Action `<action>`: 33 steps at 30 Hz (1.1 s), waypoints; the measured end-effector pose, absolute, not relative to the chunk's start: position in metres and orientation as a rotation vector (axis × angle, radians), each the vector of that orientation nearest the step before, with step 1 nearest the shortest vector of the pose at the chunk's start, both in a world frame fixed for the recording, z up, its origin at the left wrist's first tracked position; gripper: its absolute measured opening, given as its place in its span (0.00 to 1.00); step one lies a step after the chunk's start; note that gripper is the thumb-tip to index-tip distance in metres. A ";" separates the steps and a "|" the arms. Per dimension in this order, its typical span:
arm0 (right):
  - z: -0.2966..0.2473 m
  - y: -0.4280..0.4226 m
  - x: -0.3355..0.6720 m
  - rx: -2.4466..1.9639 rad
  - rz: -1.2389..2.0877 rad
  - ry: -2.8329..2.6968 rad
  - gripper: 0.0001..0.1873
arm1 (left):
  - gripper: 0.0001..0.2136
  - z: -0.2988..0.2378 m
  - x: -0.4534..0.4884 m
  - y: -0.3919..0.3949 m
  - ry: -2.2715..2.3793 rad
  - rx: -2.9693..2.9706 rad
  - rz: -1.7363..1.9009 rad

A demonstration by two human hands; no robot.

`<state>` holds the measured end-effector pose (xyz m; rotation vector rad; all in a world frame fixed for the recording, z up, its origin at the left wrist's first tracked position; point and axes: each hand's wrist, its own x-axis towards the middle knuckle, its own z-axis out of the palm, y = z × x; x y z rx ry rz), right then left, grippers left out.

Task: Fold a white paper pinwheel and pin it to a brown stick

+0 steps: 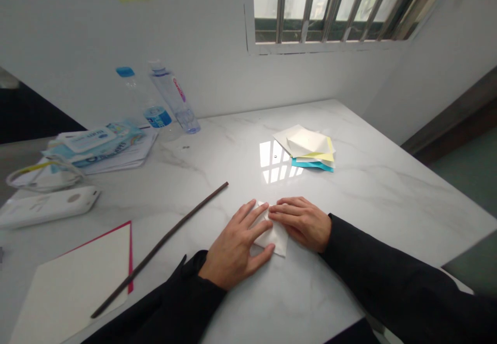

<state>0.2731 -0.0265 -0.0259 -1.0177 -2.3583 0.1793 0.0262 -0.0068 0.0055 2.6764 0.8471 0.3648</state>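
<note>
A small folded sheet of white paper (276, 238) lies on the marble-patterned table, partly covered by both hands. My left hand (243, 240) rests on its left side with the fingers spread, the thumb near the lower edge. From the right, my right hand (305, 221) lies across the paper's upper right part, its fingers stretched out side by side and pointing left. The fingertips of the two hands are close together near the paper's top. Neither hand is gripping anything that I can see.
Behind the hands is a stack of coloured paper (310, 145). A thin brown stick (166, 238) crosses a cream sheet (81, 282) at left. Farther left are a white power strip-like device (50, 207), a wipes pack (97, 142) and two plastic bottles (158, 116) by the wall.
</note>
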 end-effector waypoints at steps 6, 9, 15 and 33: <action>-0.025 -0.027 0.274 -1.046 0.213 -2.369 0.18 | 0.12 0.001 0.025 -0.008 0.897 2.669 0.383; -0.024 -0.028 0.274 -1.060 0.205 -2.361 0.17 | 0.11 -0.001 0.026 -0.009 0.917 2.673 0.403; -0.016 -0.025 0.269 -1.075 0.202 -2.375 0.15 | 0.11 -0.003 0.026 -0.010 0.927 2.694 0.408; -0.026 -0.050 0.300 -1.146 0.085 -2.472 0.21 | 0.12 -0.002 0.026 -0.012 0.997 2.670 0.401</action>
